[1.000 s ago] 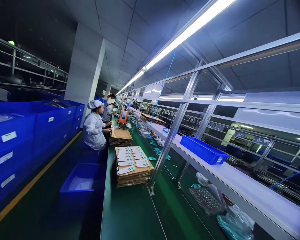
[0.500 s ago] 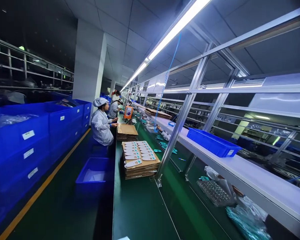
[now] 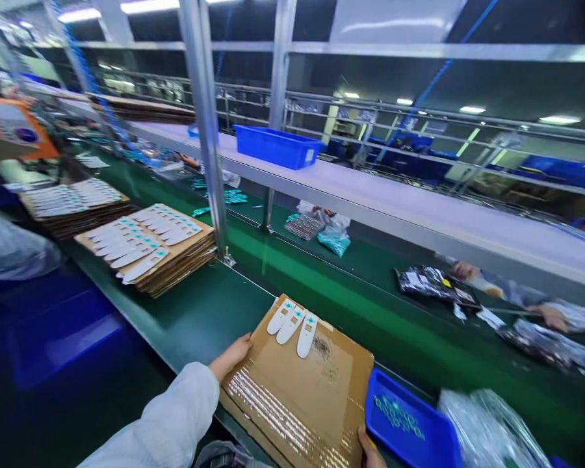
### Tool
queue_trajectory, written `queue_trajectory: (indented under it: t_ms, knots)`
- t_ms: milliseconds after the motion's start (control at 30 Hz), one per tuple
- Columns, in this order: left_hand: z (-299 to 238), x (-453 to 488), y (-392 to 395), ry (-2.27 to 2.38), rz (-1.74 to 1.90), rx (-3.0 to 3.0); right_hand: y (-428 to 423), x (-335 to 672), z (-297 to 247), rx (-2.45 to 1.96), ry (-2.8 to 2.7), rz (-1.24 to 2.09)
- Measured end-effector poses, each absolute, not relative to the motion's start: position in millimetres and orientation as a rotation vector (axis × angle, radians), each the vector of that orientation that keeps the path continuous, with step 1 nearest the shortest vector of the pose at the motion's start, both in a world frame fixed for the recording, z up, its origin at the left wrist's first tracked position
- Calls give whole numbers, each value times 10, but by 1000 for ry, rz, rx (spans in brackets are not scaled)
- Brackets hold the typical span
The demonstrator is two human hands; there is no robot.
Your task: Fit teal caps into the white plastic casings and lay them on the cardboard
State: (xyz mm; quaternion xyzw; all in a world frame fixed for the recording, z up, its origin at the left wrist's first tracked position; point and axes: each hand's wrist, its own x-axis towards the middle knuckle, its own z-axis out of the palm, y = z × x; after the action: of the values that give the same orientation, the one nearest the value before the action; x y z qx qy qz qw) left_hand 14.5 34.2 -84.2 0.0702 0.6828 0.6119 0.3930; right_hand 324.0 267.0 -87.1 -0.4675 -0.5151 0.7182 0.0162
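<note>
A brown cardboard sheet (image 3: 292,383) lies in front of me at the bench edge, tilted in view, with more cardboard visible under its near edge. Three white oval plastic covers (image 3: 307,337) with green marks rest near its far edge. My left hand (image 3: 238,353) grips the cardboard at its left side, fingers partly hidden. At the lower right my right hand (image 3: 369,448) holds the opposite edge, mostly cut off by the frame. Just right of the cardboard sits a blue tray (image 3: 439,432) with small green parts (image 3: 398,416) in it.
To the left stands a cardboard stack (image 3: 175,276) topped with rows of white covers, with another stack (image 3: 63,224) behind it. A metal post (image 3: 207,130) rises from the bench. Clear plastic bags (image 3: 490,426) lie at right. Another person's hands (image 3: 550,317) work across the bench.
My view has swung right and down to the bench in front of me. My hands, the cardboard with three covers and the blue tray have come into view.
</note>
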Motion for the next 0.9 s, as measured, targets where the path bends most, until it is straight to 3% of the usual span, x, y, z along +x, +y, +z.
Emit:
queue_trajectory:
  t_ms: [200, 667, 800, 900]
  knots:
    - [-869, 129, 190, 1893, 1463, 116, 2564, 3140, -876, -1646, -1164, 2174]
    - [-778, 147, 85, 2360, 1002, 164, 2520, 3505, -836, -1673, -1314, 1875]
    - [-505, 546, 209, 2744, 921, 270, 2711, 4014, -834, -1657, -1405, 1873]
    - [-255, 1173, 629, 2923, 1068, 604, 2935, 4520, -802, -1600, -1503, 1863]
